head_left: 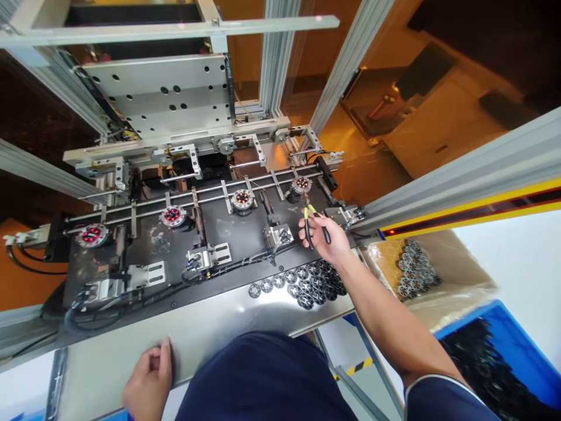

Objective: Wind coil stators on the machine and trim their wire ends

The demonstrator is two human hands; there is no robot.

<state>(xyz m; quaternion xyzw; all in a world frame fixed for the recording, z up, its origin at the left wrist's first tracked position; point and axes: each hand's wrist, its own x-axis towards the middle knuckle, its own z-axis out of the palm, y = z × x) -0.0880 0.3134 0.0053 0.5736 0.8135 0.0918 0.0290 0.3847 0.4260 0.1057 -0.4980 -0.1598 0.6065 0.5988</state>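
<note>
- The right hand (331, 237) has its fingers closed around the green-and-black handles of the pliers (306, 217), whose tip is at or just beside the rightmost round part (301, 185); actual contact cannot be made out.
- That part sits in the rightmost station on the black plate (236, 231).
- The left hand (151, 374) lies at the near edge of the table (210, 330), fingers loosely curled; how tightly they close, or whether they hide anything, I cannot tell.
- The tip could slip off the part and scratch it or knock it askew, since the steel looks hard and the gripping area small.
- A crooked pull could jam the part against its round seat.
- Knuckles or forearm could catch the nearby metal clamp (280, 235) or snag the black cable (245, 261), because the hand reaches over them.
- The loose discs (279, 280) crowd under the forearm; a low sweep of the arm could push some off the edge.
- Textures differ: brushed, faintly reflective sheet metal in front, a dull, scuffed plate behind, smooth slender rods (210, 188) crossing it.
- The discs are dark-rimmed with star-like, shiny centres.
- Beside the table, wrinkled clear film lines the cardboard box (467, 257); the blue bin (519, 345) is smooth plastic.
</note>
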